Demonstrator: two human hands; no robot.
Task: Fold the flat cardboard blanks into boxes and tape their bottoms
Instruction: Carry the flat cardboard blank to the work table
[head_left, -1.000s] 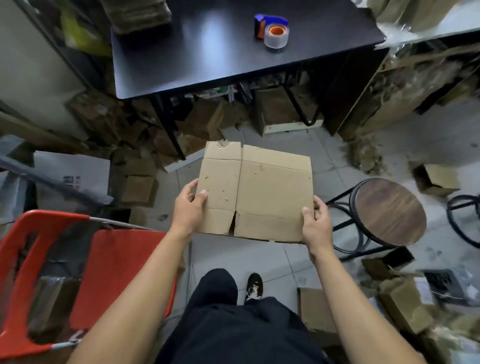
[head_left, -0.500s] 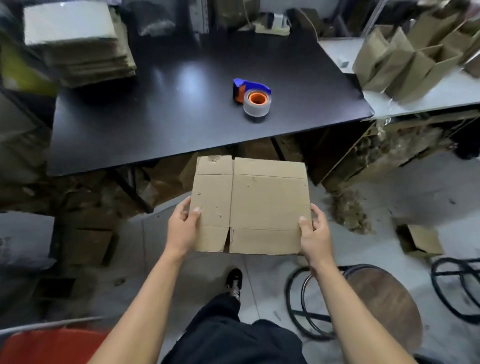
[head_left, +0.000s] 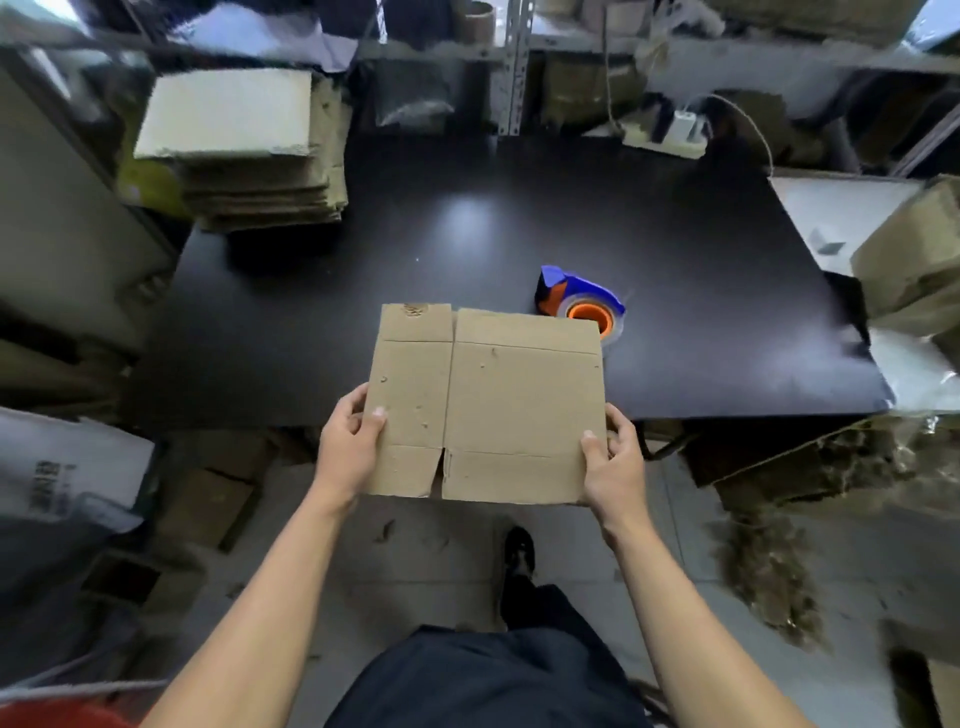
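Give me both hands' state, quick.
Left hand: grips the flat cardboard blank's left edge.
Right hand: grips its right edge.

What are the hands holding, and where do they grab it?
A flat cardboard blank. The left hand pinches its left edge, the right hand its right edge, both low down.

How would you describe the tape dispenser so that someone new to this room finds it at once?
Start at the black table that fills the middle of the view. The tape dispenser lies on it, just past the far right corner of the flat cardboard blank held in both hands. Its blue body and orange core are the only bright colours there.
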